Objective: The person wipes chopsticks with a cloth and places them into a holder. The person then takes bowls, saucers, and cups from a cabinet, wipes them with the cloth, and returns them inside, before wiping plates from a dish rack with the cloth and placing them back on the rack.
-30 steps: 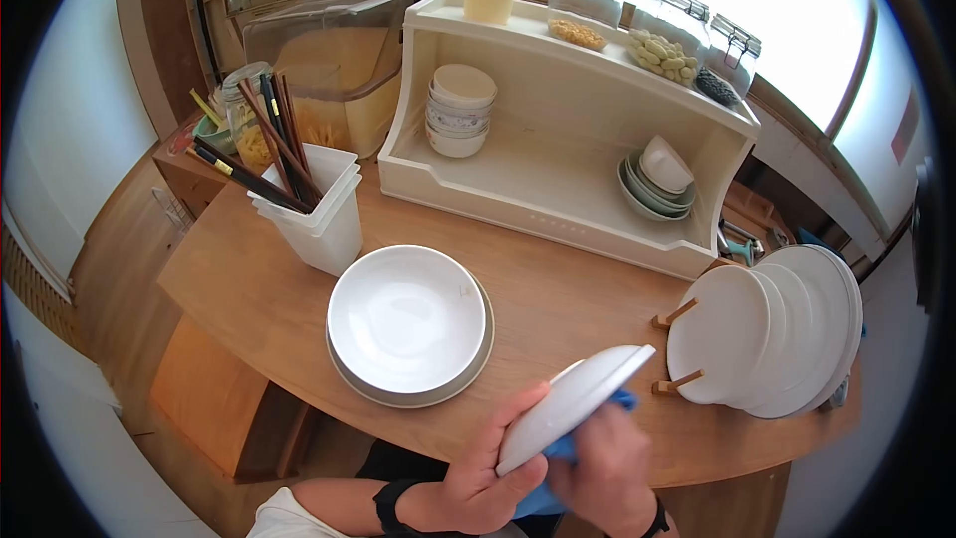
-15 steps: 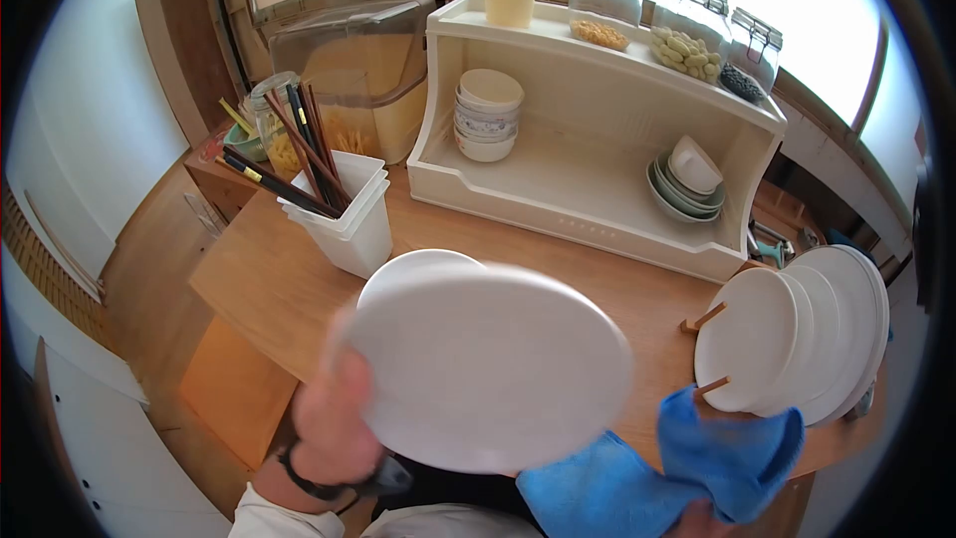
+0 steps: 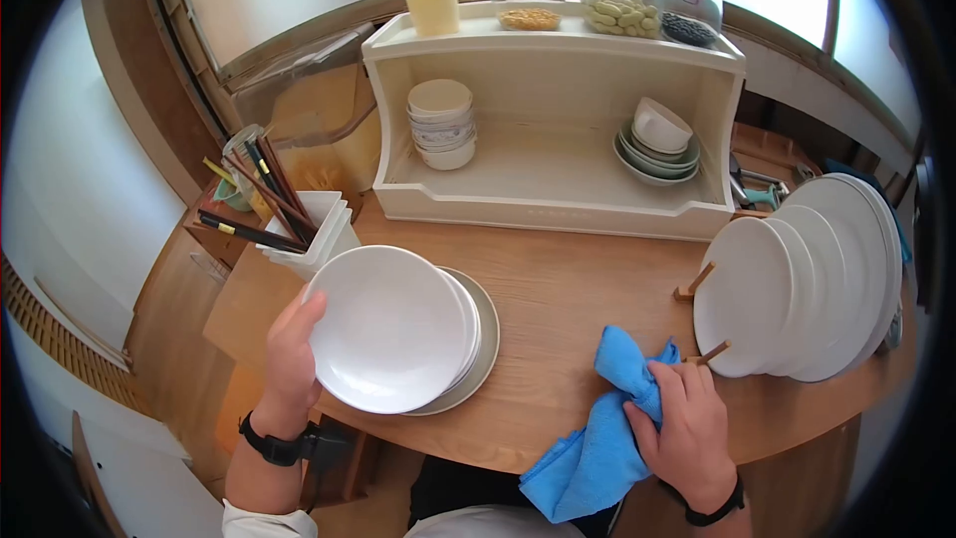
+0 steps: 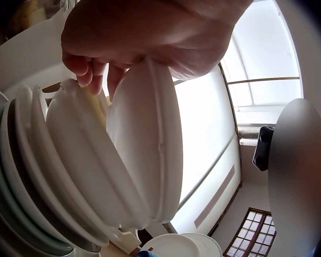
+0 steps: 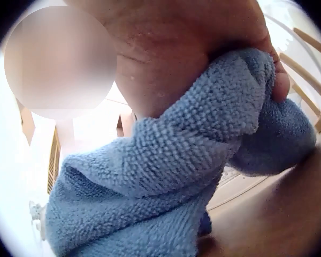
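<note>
At its left rim, my left hand (image 3: 291,364) grips a white shallow bowl (image 3: 390,329), tilted over a stack of dishes. White rims and a grey-edged plate (image 3: 485,364) show from under its right side. The left wrist view has the fingers and thumb on the edge of the bowl (image 4: 144,142), with the stacked dishes (image 4: 37,171) beside it. Near the table's front edge, my right hand (image 3: 690,433) holds a crumpled blue cloth (image 3: 609,453). The cloth (image 5: 160,166) bunches up against the palm in the right wrist view.
White plates (image 3: 747,299) stand upright in a wooden rack (image 3: 709,354) at the right. A white shelf (image 3: 548,219) at the back holds stacked bowls (image 3: 441,125), with glass jars (image 3: 622,0) on top. A white container (image 3: 324,229) of chopsticks stands behind the stack.
The bowl has moved from in front of me to over the stack at the left, turning its inner face up. My right hand, with the cloth, has come away from it to the right.
</note>
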The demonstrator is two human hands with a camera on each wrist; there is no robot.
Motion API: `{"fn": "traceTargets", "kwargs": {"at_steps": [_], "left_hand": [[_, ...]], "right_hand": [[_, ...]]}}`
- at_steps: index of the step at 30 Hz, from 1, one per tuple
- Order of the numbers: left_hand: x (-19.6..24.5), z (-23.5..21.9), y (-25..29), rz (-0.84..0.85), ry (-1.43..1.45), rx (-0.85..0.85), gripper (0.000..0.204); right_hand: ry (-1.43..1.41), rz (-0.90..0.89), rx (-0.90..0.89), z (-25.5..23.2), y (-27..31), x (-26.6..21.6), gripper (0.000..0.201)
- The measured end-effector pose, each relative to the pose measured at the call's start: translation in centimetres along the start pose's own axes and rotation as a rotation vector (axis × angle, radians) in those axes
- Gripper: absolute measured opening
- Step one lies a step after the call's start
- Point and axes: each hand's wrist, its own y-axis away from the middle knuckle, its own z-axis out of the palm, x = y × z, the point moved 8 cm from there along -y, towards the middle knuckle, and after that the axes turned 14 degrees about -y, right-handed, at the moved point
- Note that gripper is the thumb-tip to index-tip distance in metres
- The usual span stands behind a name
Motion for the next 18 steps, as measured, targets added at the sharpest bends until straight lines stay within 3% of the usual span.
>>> {"fn": "traceTargets", "kwargs": {"at_steps": [4, 10, 13, 18], "left_hand": [[-0.6, -0.4, 0.0, -0.043, 0.002, 0.01, 0.041], [-1.9, -0.4, -0.9, -0.083, 0.042, -0.036, 0.042], [-2.4, -0.4, -1.2, -0.102, 0.05, -0.057, 0.043], [-3.5, -0.5, -1.4, -0.155, 0.09, -0.089, 0.045]], "right_hand": [[0.066, -0.001, -0.055, -0.2, -2.7, -0.8, 0.039], [0.218, -0.046, -0.224, 3.8, -6.6, 0.2, 0.026], [0.287, -0.084, -0.185, 5.8, -8.1, 0.9, 0.024], [0.247, -0.104, -0.246, 8.7, -9.2, 1.7, 0.033]]}}
